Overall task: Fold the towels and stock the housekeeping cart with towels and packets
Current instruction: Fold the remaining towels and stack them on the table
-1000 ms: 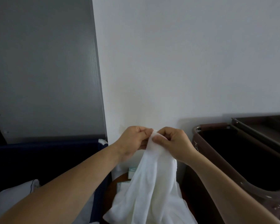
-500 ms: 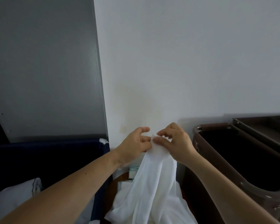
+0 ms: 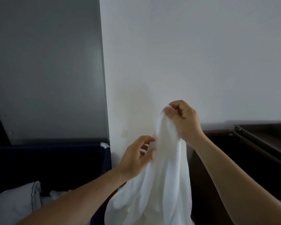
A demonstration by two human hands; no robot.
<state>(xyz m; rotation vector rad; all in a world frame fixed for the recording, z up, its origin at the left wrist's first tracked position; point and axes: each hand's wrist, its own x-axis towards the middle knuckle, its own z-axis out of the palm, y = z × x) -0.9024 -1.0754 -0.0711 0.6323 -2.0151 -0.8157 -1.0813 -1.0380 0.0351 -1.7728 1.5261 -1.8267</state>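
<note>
A white towel [image 3: 162, 176] hangs in long folds in front of the white wall. My right hand [image 3: 183, 120] pinches its top corner between thumb and fingers and holds it up. My left hand [image 3: 138, 155] is lower, at the towel's left edge, fingers loosely spread with their tips against the cloth. The towel's lower end runs out of the frame at the bottom. The brown housekeeping cart [image 3: 256, 153] stands to the right, its dark top bin open.
A dark blue fabric bin [image 3: 55, 163] sits at the lower left with a white pillow [image 3: 13, 203] inside. A grey panel [image 3: 45, 70] rises behind it. The white wall [image 3: 193, 54] is close ahead.
Both hands were pinching the towel's top together. Now my right hand has lifted the corner higher and to the right, while my left hand has let go and slid down the edge.
</note>
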